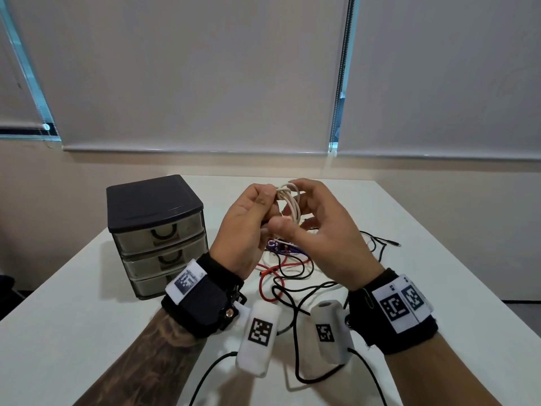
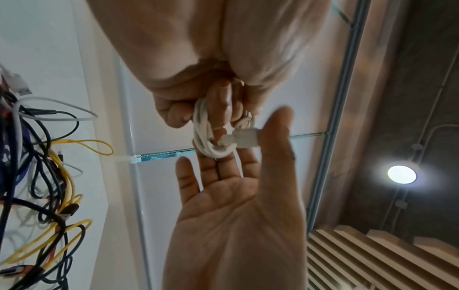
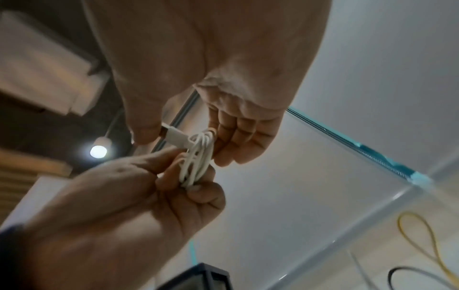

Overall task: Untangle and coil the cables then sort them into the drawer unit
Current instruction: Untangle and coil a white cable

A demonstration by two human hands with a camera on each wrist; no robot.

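A white cable (image 1: 288, 200) is wound into a small coil and held up above the table between both hands. My left hand (image 1: 253, 212) grips one side of the coil (image 2: 205, 129) with curled fingers. My right hand (image 1: 317, 221) cups the other side, its thumb (image 3: 144, 133) pressing on the cable's white plug (image 3: 175, 136) and its fingers (image 3: 236, 141) behind the coil (image 3: 198, 159). The dark-topped drawer unit (image 1: 155, 235) stands at the left with its three translucent drawers closed.
A tangle of black, red, yellow and purple cables (image 1: 288, 268) lies on the white table (image 1: 439, 230) under my hands, also in the left wrist view as the tangle (image 2: 42, 176). A black jack plug (image 1: 395, 244) trails to the right. Roller blinds hang behind the table.
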